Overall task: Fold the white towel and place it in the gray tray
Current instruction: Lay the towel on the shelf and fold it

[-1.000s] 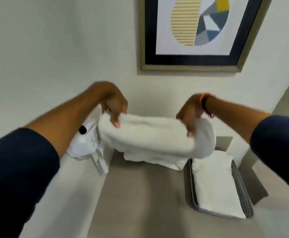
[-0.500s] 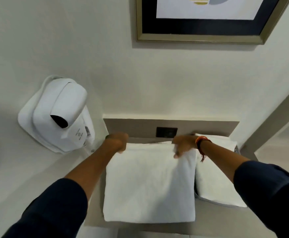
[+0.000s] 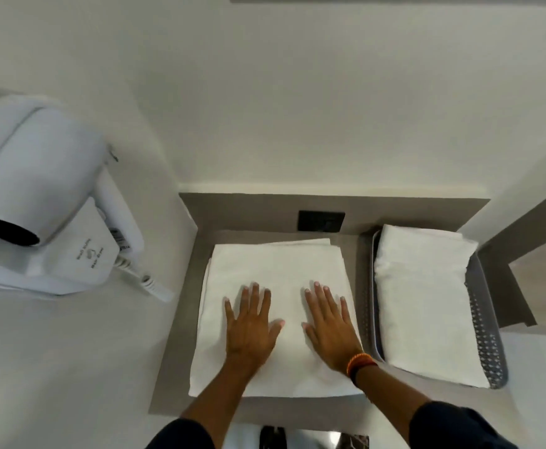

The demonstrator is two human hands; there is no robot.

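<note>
A gray shelf (image 3: 355, 413) carries a folded white towel (image 3: 274, 270) lying flat under both palms. Just right of the right hand (image 3: 330, 328), a gray tray (image 3: 488, 345) sits on the same shelf, apart from the towel

- Plain white wall (image 3: 297, 108) behind a grey-brown table (image 3: 180, 351)
- White wall-mounted hair dryer (image 3: 38, 205) at left
- Dark socket plate (image 3: 321, 221) on the upstand
</note>
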